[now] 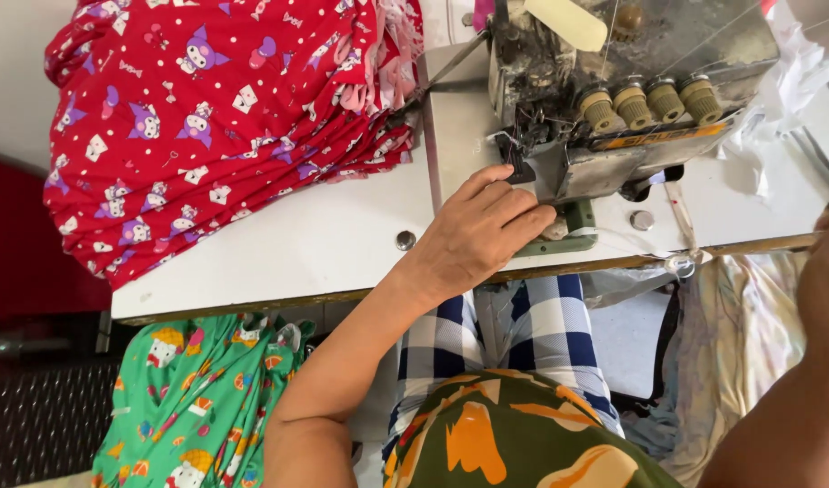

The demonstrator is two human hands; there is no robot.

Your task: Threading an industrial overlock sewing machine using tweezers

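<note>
— What's nearest the camera?

— A green and orange patterned top (pixel 514 443) and blue-checked trousers (pixel 541 325), with green printed cloth (pixel 193 398) hanging to the left below the desk (pixel 279 253) edge.

— And the left hand (pixel 478 235)?

— It rests flat at the desk's front, its grip loose and closed on nothing, fingertips (pixel 523 203) touching the base of the grey overlock sewing machine (pixel 613 99). The right hand is out of frame; only a forearm (pixel 794 380) shows, so its grip I cannot tell.

— Farther back?

— Four tan tension knobs (pixel 650 101) on the machine, and a pile of red printed fabric (pixel 225 117) lying on the desk's left side.
</note>
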